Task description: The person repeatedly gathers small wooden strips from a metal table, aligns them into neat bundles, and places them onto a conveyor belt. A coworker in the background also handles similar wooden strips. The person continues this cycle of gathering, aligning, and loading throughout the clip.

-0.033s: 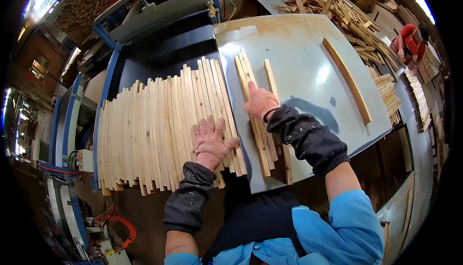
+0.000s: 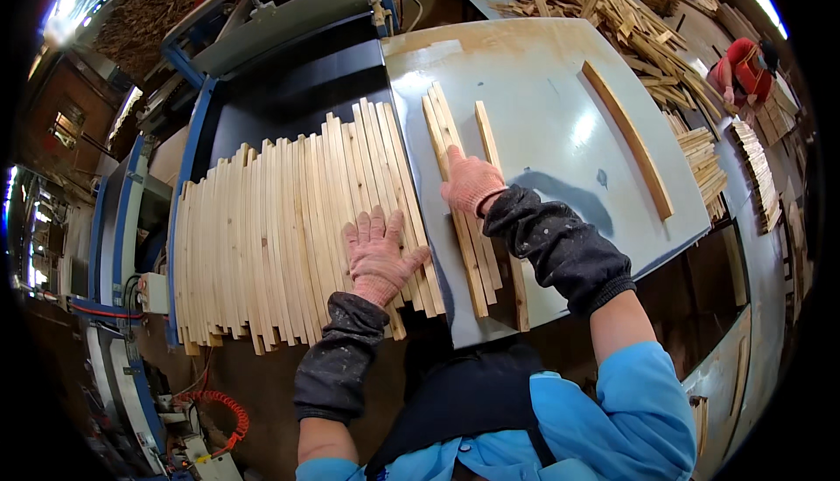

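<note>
Gloved in pink, my left hand (image 2: 378,255) lies flat with fingers spread on the right part of a row of pale wooden strips (image 2: 262,236). The strips lie side by side on a dark machine bed, their ends uneven. My right hand (image 2: 471,182), also in a pink glove, is over a small group of wooden strips (image 2: 464,245) on the grey metal table (image 2: 542,70). Its index finger stretches along them and its thumb is at their left side; the other fingers are curled and partly hidden. Just right of that group lies another single strip (image 2: 486,131), passing under my right wrist.
A lone curved-looking wooden strip (image 2: 626,140) lies on the table's right side. Blue machine framing (image 2: 192,131) edges the bed. A heap of loose wood pieces (image 2: 647,44) is at the back right, near a person in red (image 2: 744,74). A red coiled hose (image 2: 229,415) hangs at the lower left.
</note>
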